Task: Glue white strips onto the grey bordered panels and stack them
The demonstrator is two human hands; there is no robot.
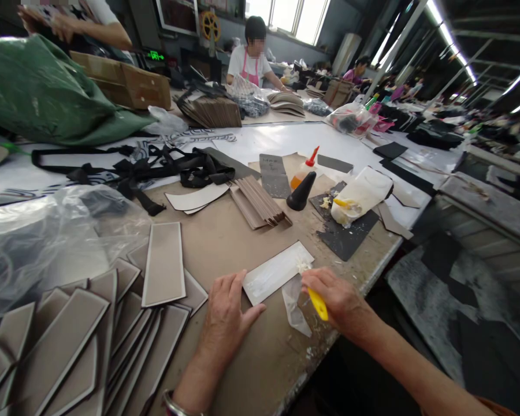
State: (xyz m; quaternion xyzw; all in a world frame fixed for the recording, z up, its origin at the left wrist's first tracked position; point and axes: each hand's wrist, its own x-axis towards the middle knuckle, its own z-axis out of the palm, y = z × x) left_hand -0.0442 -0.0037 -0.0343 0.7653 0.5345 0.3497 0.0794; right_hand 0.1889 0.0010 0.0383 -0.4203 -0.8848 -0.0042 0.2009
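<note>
A rectangular panel, coated with something white and wet-looking, lies slanted on the worktable. My left hand rests flat at its left end, with fingers stretched along one corner and the thumb spread near the other. In my right hand is a glue brush with a yellow handle. Its pale, clotted bristles touch the right end of the panel. A thin translucent strip hangs beside the panel near the brush, lying over the table surface. My right fingers partly hide the brush.
Bordered panels pile up at left beside plastic sheeting. Ahead are stacked brown strips, a black cone, a red-tipped bottle and a white glue container. Black straps lie behind. Co-workers sit farther back.
</note>
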